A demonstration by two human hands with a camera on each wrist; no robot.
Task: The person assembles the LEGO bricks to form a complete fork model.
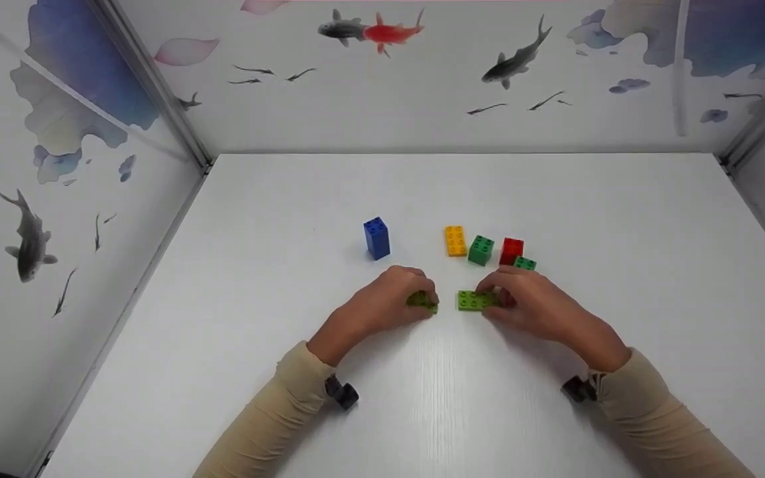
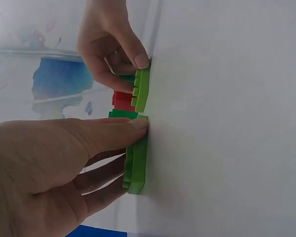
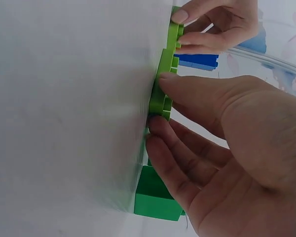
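Note:
On the white table, my left hand point(image 1: 392, 297) pinches a lime-green toy building brick point(image 1: 422, 301) between thumb and fingers; the fingers cover much of it. A second lime-green brick point(image 1: 469, 301), studs up, is held at its right end by my right hand point(image 1: 535, 304). In the head view a small gap separates the two bricks, which lie roughly in line. From the left wrist, the held brick point(image 2: 140, 170) shows its long side close to the tabletop. Thumb and fingertips grip the other brick point(image 3: 158, 101) in the right wrist view.
Behind the hands stand a tall blue brick stack point(image 1: 377, 240), a yellow brick point(image 1: 455, 241), a green block point(image 1: 481, 250), a red block point(image 1: 512, 250) and another green brick point(image 1: 524, 263), partly hidden by the right hand. Fish-patterned walls point(image 1: 382, 119) enclose the white tabletop point(image 1: 276, 199).

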